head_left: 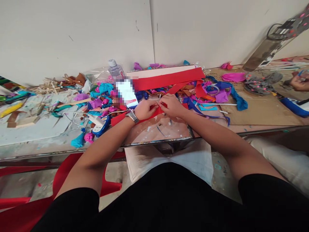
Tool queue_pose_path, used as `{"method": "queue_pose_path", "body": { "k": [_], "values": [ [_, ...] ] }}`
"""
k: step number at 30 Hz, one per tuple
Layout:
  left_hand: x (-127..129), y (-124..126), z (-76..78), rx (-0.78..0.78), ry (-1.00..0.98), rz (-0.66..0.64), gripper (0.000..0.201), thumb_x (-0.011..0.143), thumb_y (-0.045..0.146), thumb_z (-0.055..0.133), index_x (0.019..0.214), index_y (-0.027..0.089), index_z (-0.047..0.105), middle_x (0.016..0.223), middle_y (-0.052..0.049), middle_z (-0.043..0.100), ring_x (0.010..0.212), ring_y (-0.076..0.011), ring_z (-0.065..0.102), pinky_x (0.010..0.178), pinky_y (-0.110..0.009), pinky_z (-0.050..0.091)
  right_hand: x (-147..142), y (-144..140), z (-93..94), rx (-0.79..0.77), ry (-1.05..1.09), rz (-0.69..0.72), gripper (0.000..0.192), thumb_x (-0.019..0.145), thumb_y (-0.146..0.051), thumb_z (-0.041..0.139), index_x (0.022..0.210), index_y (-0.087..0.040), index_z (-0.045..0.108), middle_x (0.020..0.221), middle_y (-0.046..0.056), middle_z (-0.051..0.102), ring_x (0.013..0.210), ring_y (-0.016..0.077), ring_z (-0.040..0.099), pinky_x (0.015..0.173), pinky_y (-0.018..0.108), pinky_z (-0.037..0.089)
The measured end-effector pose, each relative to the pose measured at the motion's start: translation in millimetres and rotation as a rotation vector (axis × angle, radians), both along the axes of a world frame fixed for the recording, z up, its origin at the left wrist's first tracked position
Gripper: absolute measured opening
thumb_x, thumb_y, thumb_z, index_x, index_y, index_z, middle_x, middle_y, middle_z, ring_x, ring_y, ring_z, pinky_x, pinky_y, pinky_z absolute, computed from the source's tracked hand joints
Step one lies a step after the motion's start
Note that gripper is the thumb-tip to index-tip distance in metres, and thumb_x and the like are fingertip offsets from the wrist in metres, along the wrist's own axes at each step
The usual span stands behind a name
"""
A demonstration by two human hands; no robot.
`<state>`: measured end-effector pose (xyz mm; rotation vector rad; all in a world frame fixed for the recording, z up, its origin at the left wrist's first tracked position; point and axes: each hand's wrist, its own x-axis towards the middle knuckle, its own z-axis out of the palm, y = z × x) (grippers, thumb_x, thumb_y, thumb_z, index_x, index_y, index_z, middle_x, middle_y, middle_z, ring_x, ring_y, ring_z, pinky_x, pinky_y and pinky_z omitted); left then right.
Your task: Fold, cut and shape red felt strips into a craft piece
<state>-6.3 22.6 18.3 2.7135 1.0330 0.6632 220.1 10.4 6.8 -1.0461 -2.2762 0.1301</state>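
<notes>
My left hand (144, 109) and my right hand (172, 105) meet at the middle of the work table, both pinching a strip of red crepe paper (158, 111) that runs left to a loose end (117, 119). A metal watch (132, 116) sits on my left wrist. Behind the hands lies a long red sheet (169, 79) with a pale strip (159, 71) along its far edge.
Coloured paper scraps (101, 96) crowd the table, with a plastic bottle (115, 68), a lit phone (126, 91), a blue-white tool (100, 126) and wooden sticks (51, 84). Cardboard (260, 111) lies right, where another person's hand (299, 82) shows. A red chair (67, 175) stands below left.
</notes>
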Motion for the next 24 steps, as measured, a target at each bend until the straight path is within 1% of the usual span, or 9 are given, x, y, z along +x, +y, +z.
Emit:
{"method": "queue_pose_path", "body": {
  "k": [8, 11, 15, 20, 24],
  "values": [
    [-0.1, -0.4, 0.6, 0.027, 0.027, -0.019, 0.024, 0.097, 0.031, 0.053, 0.089, 0.021, 0.074, 0.076, -0.004, 0.072, 0.068, -0.0197, 0.06, 0.067, -0.034, 0.036, 1.6, 1.7, -1.8, -0.006, 0.032, 0.033, 0.012, 0.09, -0.028, 0.061, 0.086, -0.021, 0.069, 0.097, 0.01, 0.078, 0.102, 0.0317, 0.061, 0.092, 0.045, 0.034],
    [0.0, -1.6, 2.5, 0.011, 0.011, -0.034, 0.023, 0.095, 0.03, 0.054, 0.088, 0.021, 0.073, 0.076, -0.004, 0.072, 0.067, -0.019, 0.059, 0.067, -0.033, 0.037, 1.1, 1.6, -1.7, -0.004, 0.042, 0.034, 0.012, 0.09, -0.028, 0.06, 0.084, -0.021, 0.069, 0.095, 0.01, 0.077, 0.101, 0.0318, 0.061, 0.092, 0.045, 0.035],
    [0.1, -3.0, 3.6, -0.017, -0.005, -0.056, 0.017, 0.089, 0.027, 0.057, 0.087, 0.02, 0.072, 0.075, -0.003, 0.071, 0.065, -0.0177, 0.056, 0.066, -0.033, 0.037, 0.3, 1.2, -1.4, -0.002, 0.043, 0.038, 0.011, 0.089, -0.026, 0.06, 0.083, -0.022, 0.068, 0.092, 0.009, 0.076, 0.098, 0.0306, 0.061, 0.092, 0.044, 0.036],
    [-0.2, -3.2, 3.4, -0.025, 0.012, -0.026, 0.014, 0.086, 0.028, 0.058, 0.082, 0.021, 0.069, 0.072, -0.002, 0.067, 0.064, -0.018, 0.053, 0.066, -0.033, 0.036, 1.1, 1.9, -1.9, -0.005, 0.055, 0.055, 0.014, 0.091, -0.029, 0.06, 0.085, -0.022, 0.07, 0.092, 0.009, 0.076, 0.098, 0.0298, 0.062, 0.092, 0.044, 0.037],
    [-0.1, -2.2, 3.8, -0.003, 0.043, -0.014, 0.014, 0.085, 0.03, 0.059, 0.083, 0.021, 0.069, 0.071, -0.003, 0.067, 0.063, -0.0185, 0.053, 0.065, -0.034, 0.034, 2.0, 2.7, -4.2, -0.006, 0.068, 0.07, 0.017, 0.092, -0.031, 0.061, 0.085, -0.022, 0.072, 0.091, 0.008, 0.078, 0.097, 0.0294, 0.063, 0.093, 0.044, 0.038]
  ]
}}
